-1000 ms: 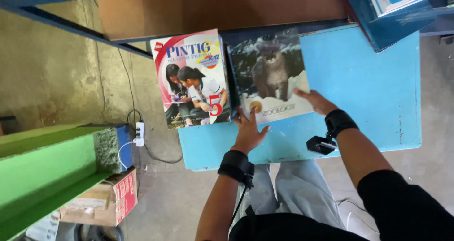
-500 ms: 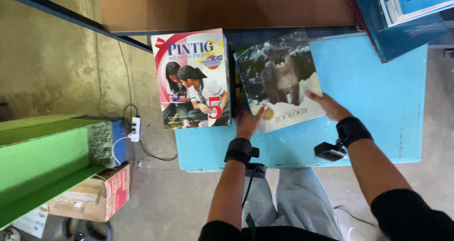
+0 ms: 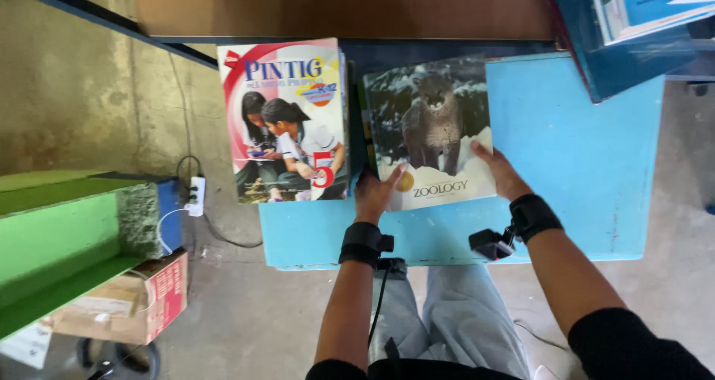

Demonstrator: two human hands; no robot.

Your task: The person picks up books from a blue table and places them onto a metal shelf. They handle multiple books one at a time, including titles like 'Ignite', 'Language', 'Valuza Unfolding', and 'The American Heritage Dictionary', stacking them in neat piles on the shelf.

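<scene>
A book with a wild cat on a snowy cover [image 3: 432,119] lies on the light blue table [image 3: 581,164]. My left hand [image 3: 376,190] grips its lower left corner, thumb on the cover. Over at the book's right edge rests my right hand [image 3: 499,171], fingers on the cover. Both wrists wear black straps with small devices. To the left lies a stack of books [image 3: 287,119] topped by a red and white cover showing two children.
A blue box with papers [image 3: 633,22] sits at the table's far right. A brown board [image 3: 350,7] lies behind. On the floor at left are a green bench [image 3: 59,238], a cardboard box [image 3: 141,298] and a white power strip [image 3: 196,195].
Both hands have slid the wild cat book slightly away from me and squared it beside the stack. The view has shifted a little toward the table.
</scene>
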